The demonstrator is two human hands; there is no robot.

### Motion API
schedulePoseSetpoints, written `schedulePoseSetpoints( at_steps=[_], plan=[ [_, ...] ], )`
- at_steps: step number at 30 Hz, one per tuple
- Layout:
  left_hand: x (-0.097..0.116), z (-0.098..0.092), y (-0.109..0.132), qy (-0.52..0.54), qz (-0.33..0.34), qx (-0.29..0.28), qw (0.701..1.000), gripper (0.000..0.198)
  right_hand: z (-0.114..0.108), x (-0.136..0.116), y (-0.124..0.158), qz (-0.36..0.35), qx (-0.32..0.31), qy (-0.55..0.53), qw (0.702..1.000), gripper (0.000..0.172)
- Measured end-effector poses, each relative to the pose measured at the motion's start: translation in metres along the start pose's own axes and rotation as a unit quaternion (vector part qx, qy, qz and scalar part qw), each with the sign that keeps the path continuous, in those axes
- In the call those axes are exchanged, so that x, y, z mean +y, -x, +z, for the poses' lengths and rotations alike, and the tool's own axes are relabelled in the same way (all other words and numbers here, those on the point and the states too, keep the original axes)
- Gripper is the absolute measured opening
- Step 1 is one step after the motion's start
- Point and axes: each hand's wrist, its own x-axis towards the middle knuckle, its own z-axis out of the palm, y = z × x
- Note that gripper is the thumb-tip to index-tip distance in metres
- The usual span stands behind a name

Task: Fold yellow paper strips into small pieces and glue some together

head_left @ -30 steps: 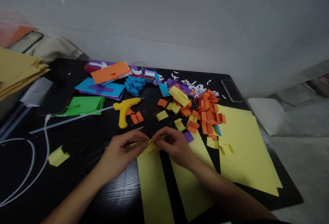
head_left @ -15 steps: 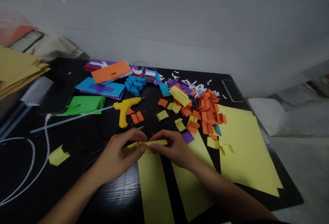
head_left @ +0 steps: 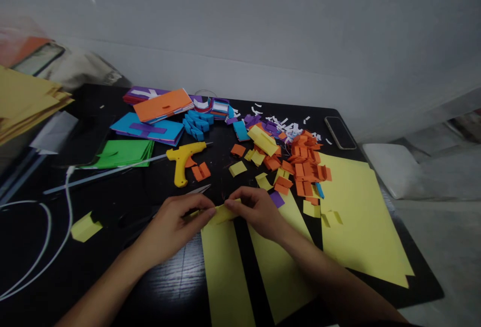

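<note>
Between both hands is a small yellow paper strip (head_left: 222,215), pinched at its two ends. My left hand (head_left: 179,224) closes thumb and fingers on its left end, and my right hand (head_left: 257,212) grips the right end. Just below lies a long yellow paper strip (head_left: 227,277), with a wider yellow sheet (head_left: 281,277) to its right under my right forearm. Behind my left hand, the tips of a pair of scissors (head_left: 200,189) show; their handles are mostly hidden in the dark. A yellow glue gun (head_left: 183,161) lies farther back.
Folded orange paper pieces (head_left: 305,159) are heaped right of centre, near white paper scraps (head_left: 287,127). Large yellow sheets (head_left: 356,217) and a phone (head_left: 339,132) lie right. Folded colored paper stacks (head_left: 163,105) sit back left. A white cable (head_left: 69,202) loops at left.
My fingers have shifted along the small yellow strip, the right hand moving slightly right. The strip looks flatter, and more of the scissor blades shows.
</note>
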Motion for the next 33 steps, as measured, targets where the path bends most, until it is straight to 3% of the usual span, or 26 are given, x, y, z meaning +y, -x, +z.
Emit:
schedulePoseSetpoints(
  at_steps=[8,11,15,23,33],
  plan=[
    [0.000,0.002,0.000,0.036,-0.037,0.052,0.997,0.022,-0.002,-0.004,-0.005,0.020,0.029,-0.154,0.988,0.038],
    [-0.001,0.006,0.000,0.050,-0.049,0.087,0.994,0.020,0.004,-0.002,-0.001,0.028,-0.017,-0.221,0.975,0.041],
    [-0.002,0.011,0.001,0.085,-0.060,0.098,0.990,0.022,0.012,0.002,0.002,0.053,-0.070,-0.221,0.971,0.043],
    [-0.001,0.013,-0.003,0.143,-0.077,0.035,0.986,0.022,0.010,0.000,0.000,0.026,-0.006,-0.239,0.971,0.028],
    [-0.001,0.015,-0.001,0.166,-0.079,0.060,0.981,0.021,0.012,0.001,0.004,0.017,0.003,-0.176,0.984,0.024]
  ],
)
